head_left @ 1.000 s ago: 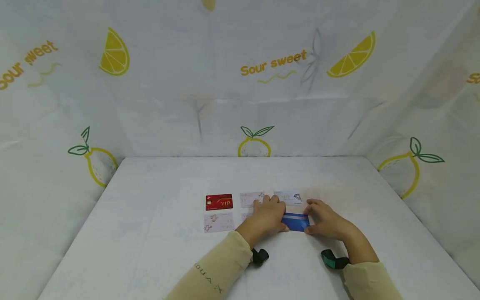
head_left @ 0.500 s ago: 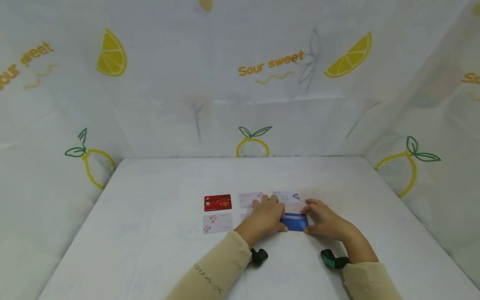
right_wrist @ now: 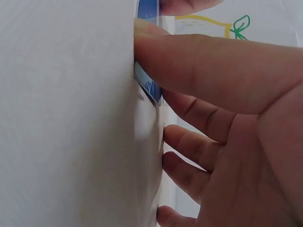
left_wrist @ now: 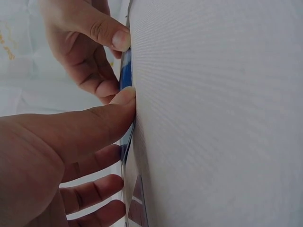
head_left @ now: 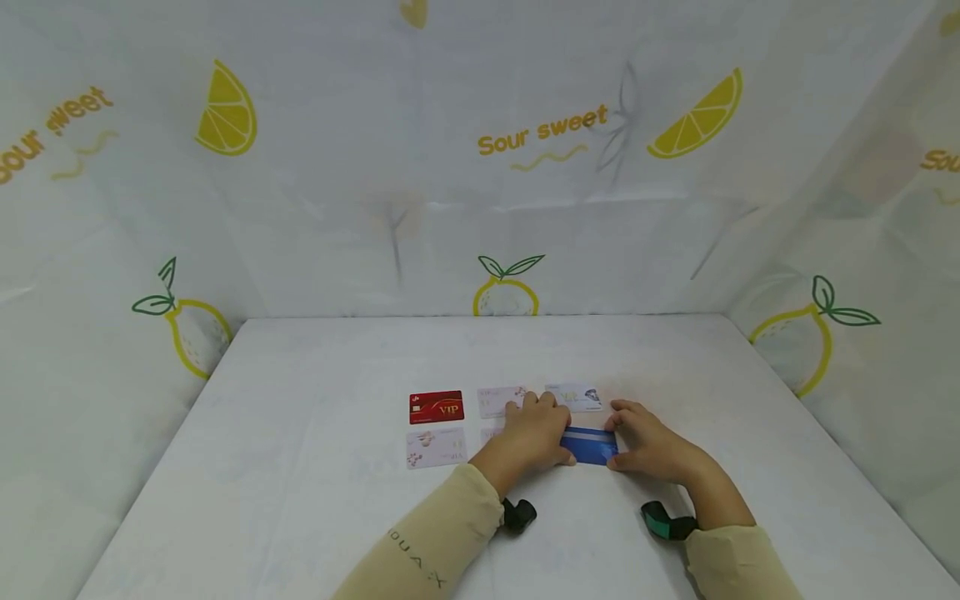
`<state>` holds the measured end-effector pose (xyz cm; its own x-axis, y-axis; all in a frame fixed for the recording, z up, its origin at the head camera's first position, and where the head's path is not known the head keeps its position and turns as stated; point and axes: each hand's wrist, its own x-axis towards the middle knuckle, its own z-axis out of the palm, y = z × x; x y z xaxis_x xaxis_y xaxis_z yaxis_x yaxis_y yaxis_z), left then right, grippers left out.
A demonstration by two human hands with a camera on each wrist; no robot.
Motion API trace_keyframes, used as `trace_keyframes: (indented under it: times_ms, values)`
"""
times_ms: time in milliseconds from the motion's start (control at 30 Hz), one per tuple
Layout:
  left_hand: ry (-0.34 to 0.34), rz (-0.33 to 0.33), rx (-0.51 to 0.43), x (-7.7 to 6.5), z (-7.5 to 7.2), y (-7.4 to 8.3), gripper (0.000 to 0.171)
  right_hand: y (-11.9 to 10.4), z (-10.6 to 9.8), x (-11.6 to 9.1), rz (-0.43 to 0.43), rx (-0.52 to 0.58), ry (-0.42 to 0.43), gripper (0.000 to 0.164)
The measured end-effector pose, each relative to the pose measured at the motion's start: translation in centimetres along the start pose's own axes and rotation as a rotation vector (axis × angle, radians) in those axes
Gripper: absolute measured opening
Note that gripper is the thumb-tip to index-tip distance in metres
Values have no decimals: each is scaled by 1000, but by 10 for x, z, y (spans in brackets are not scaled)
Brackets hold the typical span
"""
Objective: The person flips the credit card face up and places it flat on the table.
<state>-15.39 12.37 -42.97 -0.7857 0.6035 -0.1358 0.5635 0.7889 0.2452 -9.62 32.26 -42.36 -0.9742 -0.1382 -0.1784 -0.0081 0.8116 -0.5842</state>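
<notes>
A blue card [head_left: 590, 447] with a pale stripe lies at the right end of the nearer row, between both hands. My left hand [head_left: 527, 437] holds its left end, thumb at the near edge and fingertips beyond. The right hand [head_left: 654, 443] pinches the right end between thumb and index finger. In the right wrist view, a corner of the blue card [right_wrist: 149, 89] stands slightly off the surface. Under the left hand, a pale card [head_left: 490, 434] is mostly hidden. Left fingertips reach over the edge of another pale card [head_left: 498, 402] behind it.
A red VIP card [head_left: 437, 407] lies at the far row's left end, with a pale flowered card [head_left: 436, 448] in front of it. Another pale card [head_left: 574, 397] lies behind the blue one. All rest on a white table [head_left: 300, 500] enclosed by lemon-print cloth [head_left: 337, 167].
The head view has shifted slightly. Both hands and the cards keep practically the same places.
</notes>
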Motion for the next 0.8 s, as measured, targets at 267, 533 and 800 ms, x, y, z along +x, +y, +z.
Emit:
trace_keyframes:
  times_ms: [267,533,800]
  values:
    - [23,13,-6,0,1,-1,46,2,0,0,-26,-3,4,40]
    - [29,8,-31,2,1,-3,48,-2,-2,4,-96,-31,-2,52]
    - [34,0,-43,4,3,-4,49,-8,-1,7,-68,-61,12,63]
